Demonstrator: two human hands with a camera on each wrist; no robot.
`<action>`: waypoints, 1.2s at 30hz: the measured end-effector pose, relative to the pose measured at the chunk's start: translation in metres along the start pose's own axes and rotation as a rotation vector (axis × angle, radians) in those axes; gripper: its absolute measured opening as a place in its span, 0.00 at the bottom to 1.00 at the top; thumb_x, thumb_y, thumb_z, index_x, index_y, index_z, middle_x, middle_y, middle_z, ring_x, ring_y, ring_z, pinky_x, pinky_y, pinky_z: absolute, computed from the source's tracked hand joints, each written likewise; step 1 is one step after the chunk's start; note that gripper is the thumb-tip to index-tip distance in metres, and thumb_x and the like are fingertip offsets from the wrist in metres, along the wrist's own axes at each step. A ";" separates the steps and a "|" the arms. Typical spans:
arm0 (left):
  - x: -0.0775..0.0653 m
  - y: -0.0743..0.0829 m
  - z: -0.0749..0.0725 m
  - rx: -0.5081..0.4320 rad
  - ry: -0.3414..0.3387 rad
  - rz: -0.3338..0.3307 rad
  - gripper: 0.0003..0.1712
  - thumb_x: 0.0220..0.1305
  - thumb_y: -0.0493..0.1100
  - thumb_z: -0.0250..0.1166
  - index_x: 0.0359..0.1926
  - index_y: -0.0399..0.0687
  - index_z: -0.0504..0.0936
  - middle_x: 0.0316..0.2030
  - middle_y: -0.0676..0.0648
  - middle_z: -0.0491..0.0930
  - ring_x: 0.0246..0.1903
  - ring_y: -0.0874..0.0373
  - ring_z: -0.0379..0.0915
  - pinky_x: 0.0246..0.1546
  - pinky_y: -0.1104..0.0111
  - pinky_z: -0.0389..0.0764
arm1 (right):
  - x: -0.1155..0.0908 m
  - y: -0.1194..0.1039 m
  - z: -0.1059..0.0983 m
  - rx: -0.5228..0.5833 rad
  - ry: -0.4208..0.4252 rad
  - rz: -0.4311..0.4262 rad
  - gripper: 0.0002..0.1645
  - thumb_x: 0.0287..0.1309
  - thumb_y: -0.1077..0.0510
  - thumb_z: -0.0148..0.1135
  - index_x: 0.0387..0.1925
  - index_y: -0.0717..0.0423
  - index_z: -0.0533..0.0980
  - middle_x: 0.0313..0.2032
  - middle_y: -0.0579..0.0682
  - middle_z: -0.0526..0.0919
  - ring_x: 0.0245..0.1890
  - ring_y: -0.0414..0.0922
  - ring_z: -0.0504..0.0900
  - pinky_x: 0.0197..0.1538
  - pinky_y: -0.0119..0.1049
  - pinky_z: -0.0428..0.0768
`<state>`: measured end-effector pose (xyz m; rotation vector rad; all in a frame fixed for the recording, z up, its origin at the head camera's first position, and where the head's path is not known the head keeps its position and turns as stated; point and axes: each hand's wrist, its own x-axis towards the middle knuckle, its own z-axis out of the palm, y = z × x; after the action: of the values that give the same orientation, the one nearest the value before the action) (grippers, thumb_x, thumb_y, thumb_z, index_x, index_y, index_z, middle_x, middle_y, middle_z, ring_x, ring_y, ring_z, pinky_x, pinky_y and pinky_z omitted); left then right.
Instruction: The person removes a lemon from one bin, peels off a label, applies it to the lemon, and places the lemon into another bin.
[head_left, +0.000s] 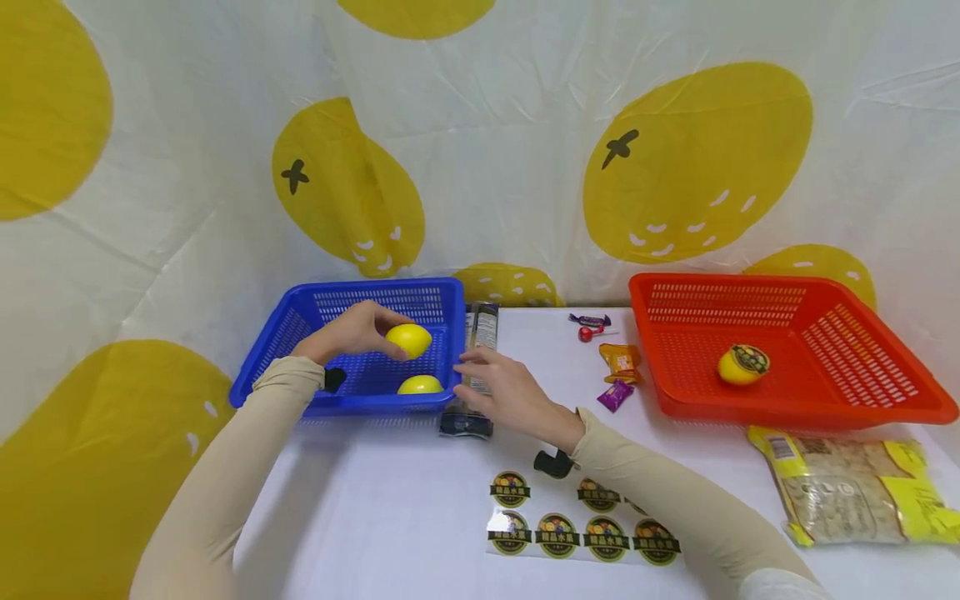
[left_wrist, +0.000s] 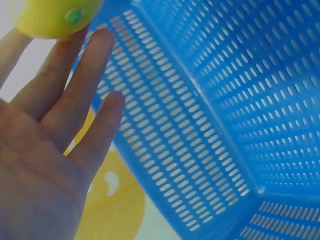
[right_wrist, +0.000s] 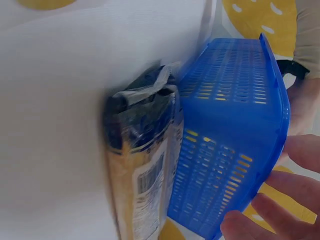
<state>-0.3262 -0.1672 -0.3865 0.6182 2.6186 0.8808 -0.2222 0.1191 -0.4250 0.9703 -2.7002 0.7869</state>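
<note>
My left hand pinches a yellow lemon over the blue basket. In the left wrist view the lemon shows a small green spot, with the fingers beneath it. A second lemon lies in the basket near its front right corner. My right hand is at the basket's right edge, fingers loosely bent. The right wrist view has its fingertips by the blue rim, and whether they touch it is hard to tell. Beside that wall lies a long plastic-wrapped pack with a barcode.
A red basket at the right holds a lemon bearing a round sticker. Several wrapped sweets and a red lollipop lie between the baskets. A sticker sheet is in front, and a yellow-ended bag lies front right.
</note>
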 end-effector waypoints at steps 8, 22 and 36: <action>-0.016 0.021 0.000 -0.044 0.086 0.052 0.39 0.50 0.54 0.82 0.64 0.57 0.82 0.56 0.49 0.86 0.49 0.51 0.79 0.53 0.58 0.84 | -0.023 0.011 -0.014 -0.006 0.017 0.053 0.24 0.69 0.48 0.65 0.62 0.51 0.81 0.62 0.53 0.82 0.61 0.51 0.82 0.61 0.51 0.82; -0.021 0.075 0.036 -0.013 0.125 0.216 0.36 0.48 0.52 0.83 0.61 0.60 0.84 0.50 0.55 0.88 0.48 0.55 0.77 0.52 0.59 0.80 | -0.083 0.036 -0.056 -0.024 0.089 0.135 0.26 0.65 0.48 0.68 0.61 0.51 0.80 0.57 0.51 0.85 0.57 0.51 0.84 0.59 0.52 0.83; 0.007 0.119 0.096 -0.001 0.054 0.342 0.36 0.49 0.52 0.83 0.61 0.57 0.84 0.55 0.55 0.87 0.52 0.58 0.78 0.59 0.53 0.78 | -0.121 0.058 -0.073 0.084 0.084 0.294 0.30 0.66 0.47 0.68 0.66 0.53 0.76 0.59 0.54 0.85 0.56 0.54 0.85 0.54 0.52 0.86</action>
<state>-0.2569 -0.0306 -0.3860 1.0780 2.6012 1.0061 -0.1667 0.2616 -0.4271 0.5450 -2.7907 0.9758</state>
